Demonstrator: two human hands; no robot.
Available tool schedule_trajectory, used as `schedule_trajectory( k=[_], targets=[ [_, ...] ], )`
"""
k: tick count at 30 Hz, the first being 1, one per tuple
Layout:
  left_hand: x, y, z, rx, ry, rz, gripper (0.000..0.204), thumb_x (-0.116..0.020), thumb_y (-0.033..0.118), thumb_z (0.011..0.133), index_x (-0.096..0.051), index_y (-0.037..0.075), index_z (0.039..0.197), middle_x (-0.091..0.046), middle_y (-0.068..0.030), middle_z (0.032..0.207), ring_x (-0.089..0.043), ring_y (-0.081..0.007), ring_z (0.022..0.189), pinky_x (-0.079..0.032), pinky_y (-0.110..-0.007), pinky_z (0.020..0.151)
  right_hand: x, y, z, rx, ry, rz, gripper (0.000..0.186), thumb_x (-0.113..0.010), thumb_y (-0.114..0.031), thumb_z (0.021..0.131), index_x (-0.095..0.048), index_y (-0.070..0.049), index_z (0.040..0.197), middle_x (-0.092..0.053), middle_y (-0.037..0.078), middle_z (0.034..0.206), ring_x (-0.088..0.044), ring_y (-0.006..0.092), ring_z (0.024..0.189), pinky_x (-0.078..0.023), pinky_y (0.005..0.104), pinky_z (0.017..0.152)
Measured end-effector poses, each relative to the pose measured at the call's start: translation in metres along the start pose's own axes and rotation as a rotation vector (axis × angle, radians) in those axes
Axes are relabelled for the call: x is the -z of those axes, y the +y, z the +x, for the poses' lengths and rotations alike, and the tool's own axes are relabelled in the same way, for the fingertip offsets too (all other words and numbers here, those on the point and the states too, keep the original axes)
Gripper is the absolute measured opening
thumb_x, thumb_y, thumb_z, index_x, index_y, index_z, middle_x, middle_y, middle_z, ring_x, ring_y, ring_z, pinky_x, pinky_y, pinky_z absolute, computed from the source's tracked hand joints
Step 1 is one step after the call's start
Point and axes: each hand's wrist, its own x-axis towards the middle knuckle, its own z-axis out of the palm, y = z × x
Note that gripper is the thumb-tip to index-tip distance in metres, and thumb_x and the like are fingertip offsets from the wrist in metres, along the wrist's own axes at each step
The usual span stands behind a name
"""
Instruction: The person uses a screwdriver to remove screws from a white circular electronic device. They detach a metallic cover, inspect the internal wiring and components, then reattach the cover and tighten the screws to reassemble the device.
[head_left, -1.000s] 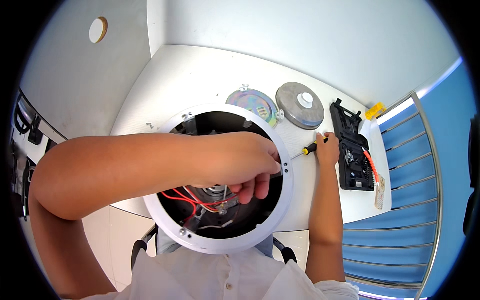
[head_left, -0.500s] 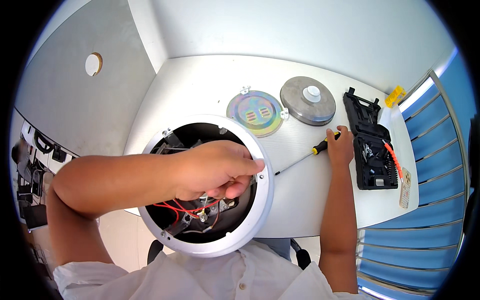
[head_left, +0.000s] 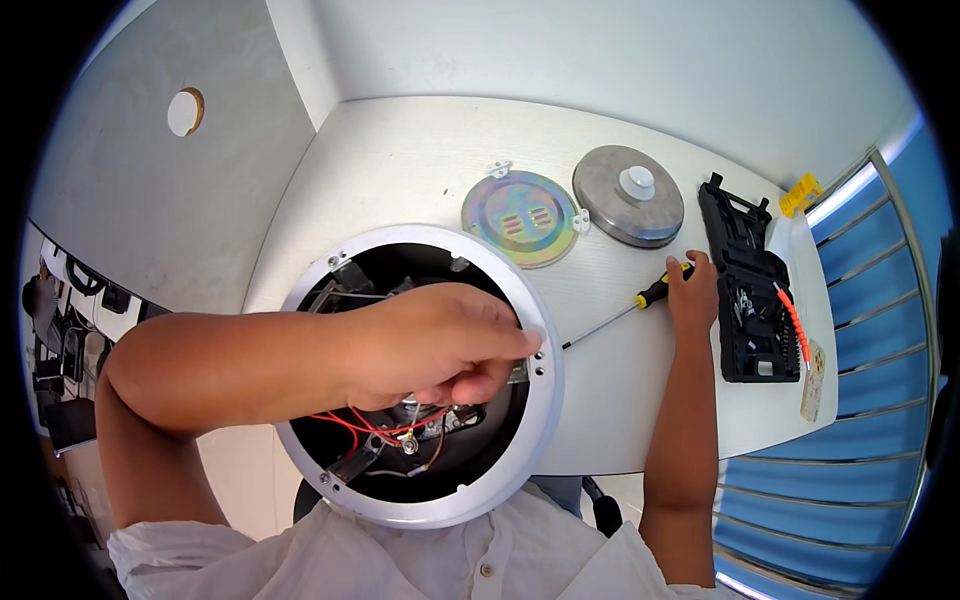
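Observation:
A round white appliance housing (head_left: 548, 420) sits at the table's near edge, its open underside up, with red wires (head_left: 375, 430) and metal parts inside. My left hand (head_left: 450, 345) reaches across the opening, fingers curled and thumb at the right rim beside two small holes. Whatever the fingertips may pinch is hidden. To the right, my right hand (head_left: 692, 290) is closed on the black-and-yellow handle of a screwdriver (head_left: 652, 293); its long shaft lies toward the housing, tip close to the rim. Beyond the housing lies a round iridescent metal plate (head_left: 520, 200) with small brackets at its edge.
A metal lid (head_left: 625, 215) with a white knob rests at the back. On the right are an open black tool case (head_left: 755, 340), an orange flexible shaft (head_left: 792, 320), a pale remote control (head_left: 813, 380) and a yellow box (head_left: 800, 195). A metal railing (head_left: 880, 330) borders that side.
The view has shifted slightly, moving the table things a little to the right and up. My left thumb has shifted on the rim, and two holes now show beside it. The right hand keeps the screwdriver.

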Motion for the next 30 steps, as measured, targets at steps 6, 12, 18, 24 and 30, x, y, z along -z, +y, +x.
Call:
schedule_trajectory(
  k=[6, 12, 18, 24, 30],
  targets=[
    [-0.005, 0.005, -0.005, 0.075, 0.010, 0.134, 0.020, -0.051, 0.018, 0.089, -0.058, 0.001, 0.097, -0.053, -0.0029, 0.057, -0.038, -0.0057, 0.043, -0.028, -0.022, 0.041, 0.000, 0.001, 0.000, 0.003, -0.003, 0.005, 0.043, -0.059, -0.041, 0.089, -0.053, -0.015, 0.122, -0.054, 0.010, 0.121, -0.060, 0.0302, 0.108, -0.049, 0.0420, 0.088],
    [-0.007, 0.007, -0.001, 0.121, -0.086, 0.232, 0.025, -0.058, 0.018, 0.088, -0.058, 0.001, 0.107, -0.051, 0.0005, 0.061, -0.041, -0.0046, 0.051, -0.030, -0.022, 0.046, 0.003, -0.001, -0.003, -0.014, -0.013, 0.022, 0.043, -0.060, -0.041, 0.090, -0.053, -0.015, 0.123, -0.054, 0.010, 0.121, -0.060, 0.0303, 0.108, -0.049, 0.0418, 0.088],
    [-0.004, -0.002, 0.000, 0.049, -0.108, 0.149, 0.031, -0.066, 0.020, 0.089, -0.058, 0.001, 0.113, -0.051, 0.0024, 0.064, -0.043, -0.0043, 0.055, -0.032, -0.021, 0.050, 0.002, -0.002, -0.002, -0.003, -0.005, 0.021, 0.043, -0.059, -0.042, 0.090, -0.053, -0.014, 0.123, -0.054, 0.010, 0.121, -0.060, 0.0304, 0.109, -0.049, 0.0419, 0.089],
    [-0.004, -0.005, 0.003, 0.039, -0.039, 0.165, 0.024, -0.066, 0.018, 0.089, -0.059, 0.001, 0.103, -0.052, 0.0025, 0.065, -0.046, -0.0051, 0.057, -0.034, -0.022, 0.051, 0.002, 0.000, -0.003, 0.013, -0.007, 0.032, 0.044, -0.059, -0.041, 0.090, -0.053, -0.014, 0.124, -0.054, 0.010, 0.122, -0.059, 0.0299, 0.110, -0.048, 0.0417, 0.091],
    [-0.008, -0.004, 0.002, 0.015, -0.020, 0.123, 0.020, -0.066, 0.016, 0.088, -0.060, 0.000, 0.099, -0.050, 0.0024, 0.062, -0.045, -0.0054, 0.054, -0.035, -0.022, 0.048, 0.001, 0.000, -0.002, 0.008, -0.006, 0.042, 0.044, -0.059, -0.041, 0.089, -0.054, -0.014, 0.123, -0.054, 0.010, 0.122, -0.058, 0.0285, 0.111, -0.047, 0.0410, 0.092]
  ],
)
